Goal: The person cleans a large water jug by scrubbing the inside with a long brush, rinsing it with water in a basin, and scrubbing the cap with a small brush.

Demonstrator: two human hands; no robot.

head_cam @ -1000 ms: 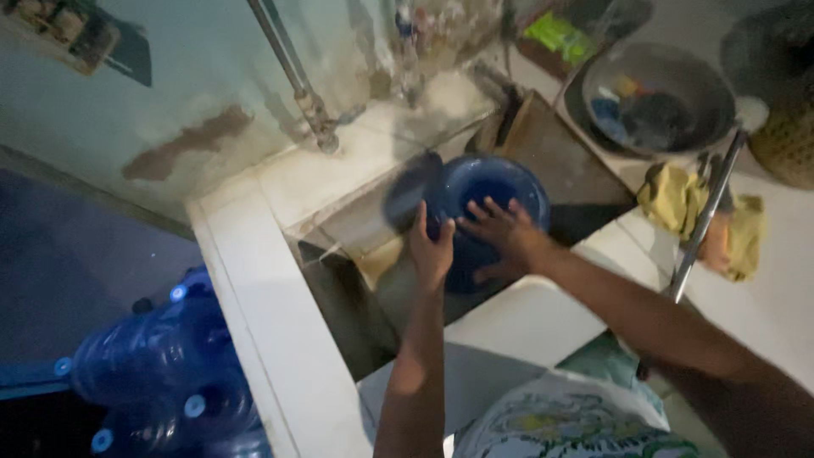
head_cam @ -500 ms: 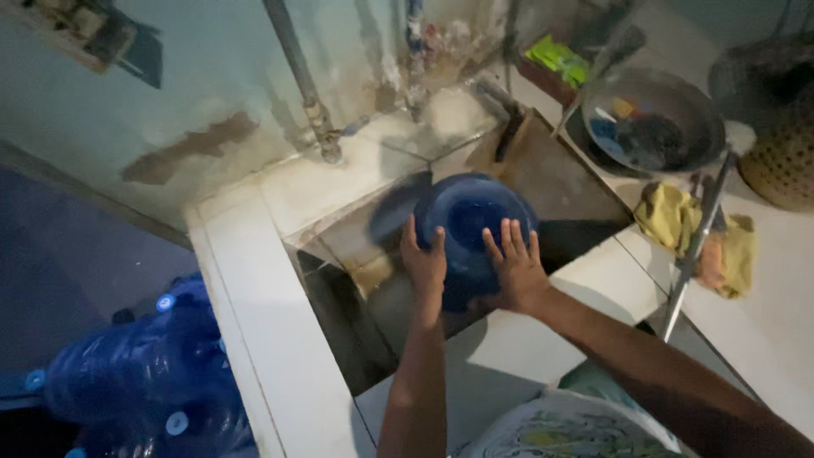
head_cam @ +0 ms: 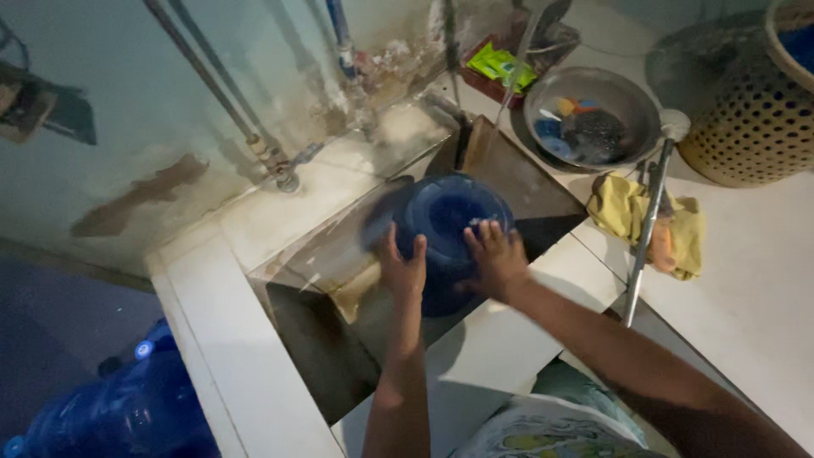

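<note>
A blue bowl (head_cam: pixel 449 225) is held over the sunken sink (head_cam: pixel 339 339), tilted so that its hollow faces the camera. The left hand (head_cam: pixel 402 265) is pressed flat against the bowl's near left rim, fingers spread; the right hand (head_cam: pixel 496 257) is laid on its right rim, fingers curled over the edge. On the white bench (head_cam: pixel 746 288) to the right, a metal basin (head_cam: pixel 593 114) of small items is seen, with a yellow cloth (head_cam: pixel 632 212) near it and a perforated basket (head_cam: pixel 750 127) beyond.
</note>
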